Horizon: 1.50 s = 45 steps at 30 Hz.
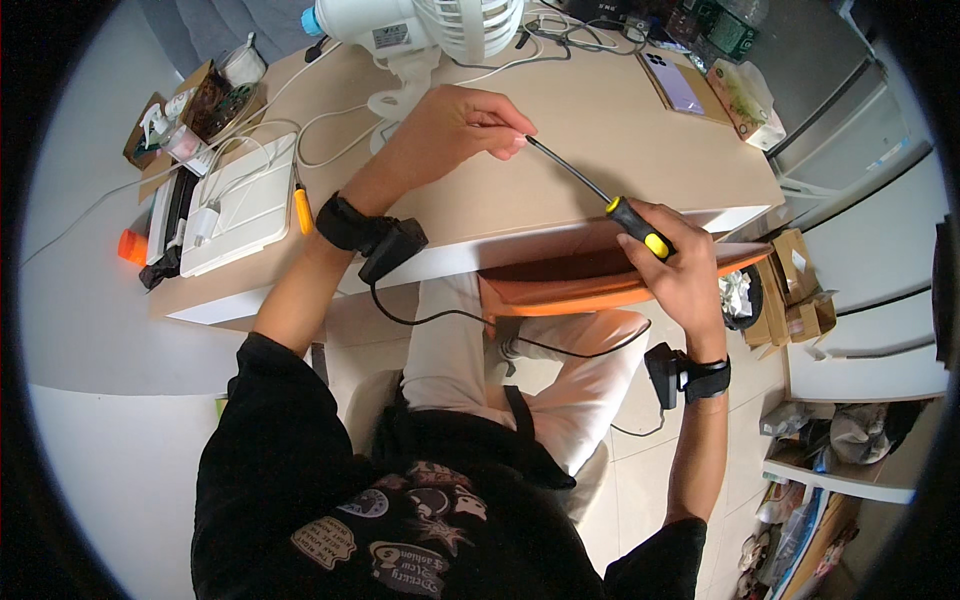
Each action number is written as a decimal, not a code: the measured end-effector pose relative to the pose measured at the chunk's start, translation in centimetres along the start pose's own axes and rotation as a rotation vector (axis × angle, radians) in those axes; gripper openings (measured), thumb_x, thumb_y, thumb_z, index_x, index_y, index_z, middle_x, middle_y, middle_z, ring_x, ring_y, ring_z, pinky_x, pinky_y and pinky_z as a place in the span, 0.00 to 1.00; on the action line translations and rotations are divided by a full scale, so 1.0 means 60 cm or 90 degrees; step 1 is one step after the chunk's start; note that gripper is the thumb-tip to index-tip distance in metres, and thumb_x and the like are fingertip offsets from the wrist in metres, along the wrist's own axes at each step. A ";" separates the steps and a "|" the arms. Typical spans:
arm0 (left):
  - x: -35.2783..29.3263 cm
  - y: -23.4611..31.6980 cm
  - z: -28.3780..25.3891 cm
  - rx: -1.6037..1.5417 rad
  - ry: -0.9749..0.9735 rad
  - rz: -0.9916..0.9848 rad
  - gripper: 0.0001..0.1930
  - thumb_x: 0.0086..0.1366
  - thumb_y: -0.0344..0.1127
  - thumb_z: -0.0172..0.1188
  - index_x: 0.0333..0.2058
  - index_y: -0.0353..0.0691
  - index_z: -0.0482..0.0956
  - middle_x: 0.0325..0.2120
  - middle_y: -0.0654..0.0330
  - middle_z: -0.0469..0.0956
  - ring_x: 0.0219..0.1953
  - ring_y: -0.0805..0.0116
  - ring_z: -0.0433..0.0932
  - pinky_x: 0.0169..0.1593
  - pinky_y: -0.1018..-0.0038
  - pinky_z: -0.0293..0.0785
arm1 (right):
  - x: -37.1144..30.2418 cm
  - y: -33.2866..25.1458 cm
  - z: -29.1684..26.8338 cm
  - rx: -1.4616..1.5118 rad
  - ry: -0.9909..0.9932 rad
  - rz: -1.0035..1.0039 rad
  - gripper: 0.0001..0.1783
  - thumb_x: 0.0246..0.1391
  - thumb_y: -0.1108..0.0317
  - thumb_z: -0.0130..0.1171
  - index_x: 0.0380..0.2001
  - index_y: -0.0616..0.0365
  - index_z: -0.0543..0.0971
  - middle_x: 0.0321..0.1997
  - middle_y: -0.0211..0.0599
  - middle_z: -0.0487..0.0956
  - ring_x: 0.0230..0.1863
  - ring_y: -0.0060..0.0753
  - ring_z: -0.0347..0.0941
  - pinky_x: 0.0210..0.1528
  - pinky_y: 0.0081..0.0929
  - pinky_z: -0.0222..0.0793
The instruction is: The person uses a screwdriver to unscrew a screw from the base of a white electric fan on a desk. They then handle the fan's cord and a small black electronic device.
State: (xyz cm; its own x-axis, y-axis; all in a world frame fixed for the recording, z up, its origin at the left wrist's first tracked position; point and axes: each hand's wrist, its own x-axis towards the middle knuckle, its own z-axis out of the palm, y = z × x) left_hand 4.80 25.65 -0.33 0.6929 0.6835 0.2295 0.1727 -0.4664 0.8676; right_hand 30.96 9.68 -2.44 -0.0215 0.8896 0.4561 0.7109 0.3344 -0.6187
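The person's right hand [672,255] is wrapped around the black and yellow handle of a screwdriver [573,168], held at a slant above the front part of a desk [650,155]. The shaft points up and left to the left hand [470,125], whose thumb and fingertips are pressed together at the tip; whether they grip the tip itself or something tiny cannot be told. A strap with a black device circles each wrist.

The desk top is pale wood colour with a white front edge. Beyond the left hand stands a white fan [480,28], with loose cables behind it. On the left lie a yellow-handled tool [303,210] and a flat white case [250,195]. At the far right are a lilac phone [673,85] and a tissue packet [745,100].

Past the desk's right side, cardboard boxes [797,275] sit above a tiled floor [640,490], near a crowded shelf [845,488].
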 end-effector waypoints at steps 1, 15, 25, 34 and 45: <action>-0.001 -0.001 0.000 -0.001 -0.001 0.000 0.09 0.66 0.31 0.61 0.41 0.34 0.83 0.32 0.61 0.84 0.34 0.78 0.80 0.41 0.82 0.76 | 0.000 -0.001 -0.001 -0.009 -0.017 0.011 0.17 0.49 0.71 0.66 0.44 0.61 0.82 0.37 0.49 0.82 0.34 0.49 0.79 0.41 0.30 0.74; -0.072 -0.015 -0.012 0.015 0.006 0.019 0.14 0.65 0.28 0.61 0.49 0.36 0.77 0.41 0.61 0.81 0.40 0.78 0.78 0.44 0.80 0.76 | 0.014 -0.071 0.024 0.007 -0.107 0.028 0.18 0.49 0.73 0.67 0.44 0.64 0.80 0.40 0.49 0.81 0.40 0.54 0.78 0.45 0.36 0.73; -0.141 -0.082 -0.115 0.177 0.228 -0.139 0.20 0.62 0.32 0.66 0.51 0.36 0.72 0.45 0.57 0.77 0.50 0.66 0.76 0.53 0.70 0.75 | 0.023 -0.109 0.084 -0.051 -0.075 0.074 0.16 0.50 0.71 0.65 0.43 0.66 0.80 0.36 0.58 0.80 0.39 0.63 0.76 0.44 0.44 0.72; -0.074 -0.159 -0.146 0.112 0.123 -0.101 0.34 0.55 0.42 0.72 0.56 0.29 0.68 0.52 0.47 0.77 0.54 0.62 0.76 0.56 0.68 0.71 | 0.037 -0.138 0.145 -0.062 -0.065 0.107 0.15 0.53 0.72 0.60 0.43 0.70 0.77 0.33 0.63 0.79 0.37 0.66 0.76 0.42 0.49 0.71; -0.054 -0.151 -0.164 0.070 0.038 -0.107 0.32 0.59 0.42 0.70 0.56 0.30 0.70 0.46 0.55 0.79 0.47 0.67 0.77 0.51 0.71 0.73 | 0.032 -0.167 0.174 -0.035 -0.043 0.213 0.14 0.55 0.72 0.57 0.41 0.72 0.76 0.33 0.64 0.78 0.37 0.66 0.76 0.43 0.50 0.71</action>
State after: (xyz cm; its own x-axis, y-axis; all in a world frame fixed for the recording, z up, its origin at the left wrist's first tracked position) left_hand -5.92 33.19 -4.58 0.6058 0.7874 0.1141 0.3600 -0.3991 0.8433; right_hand 16.45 11.27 -2.02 0.1741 0.9665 0.1888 0.7230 0.0047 -0.6909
